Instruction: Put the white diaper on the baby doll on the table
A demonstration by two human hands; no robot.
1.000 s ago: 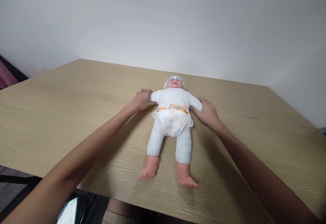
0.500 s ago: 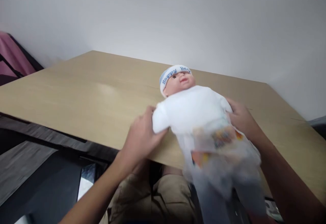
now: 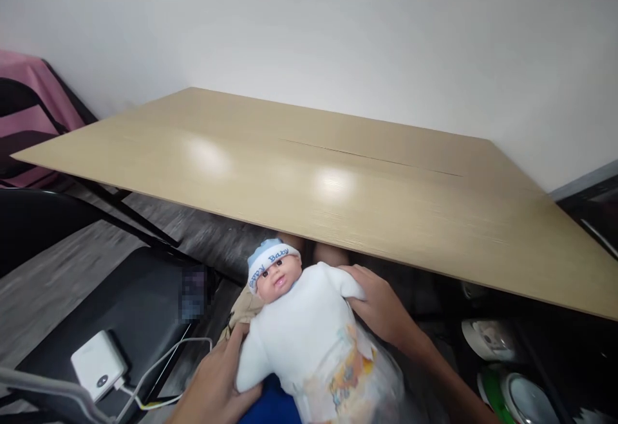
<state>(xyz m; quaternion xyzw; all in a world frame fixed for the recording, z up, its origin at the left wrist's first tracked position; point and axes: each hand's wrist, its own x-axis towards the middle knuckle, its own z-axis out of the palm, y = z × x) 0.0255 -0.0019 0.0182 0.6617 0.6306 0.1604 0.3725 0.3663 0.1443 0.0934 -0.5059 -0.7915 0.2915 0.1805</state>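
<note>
A baby doll (image 3: pixel 304 321) in a white top and a blue-and-white cap lettered "Happy Baby" is held over my lap, its head pointing up toward the table. My left hand (image 3: pixel 219 376) is closed round the doll's sleeve on the left side. On the other side, my right hand (image 3: pixel 379 302) grips the opposite sleeve. The doll's lower body is wrapped in a clear, crinkled covering with an orange printed pattern (image 3: pixel 350 372). Its legs run out of view at the bottom edge.
A light wooden table (image 3: pixel 241 160) stands in front, against a white wall. To the left, a black chair (image 3: pixel 145 308) bears a white power bank (image 3: pixel 99 363) with a cable. Pink cloth (image 3: pixel 41 96) hangs over a chair at far left. Green and white round items (image 3: pixel 519 392) sit at lower right.
The doll has come back from above the table's front edge to over my lap, down and to the left in view. Both hands have moved with it, still gripping the sleeves.
</note>
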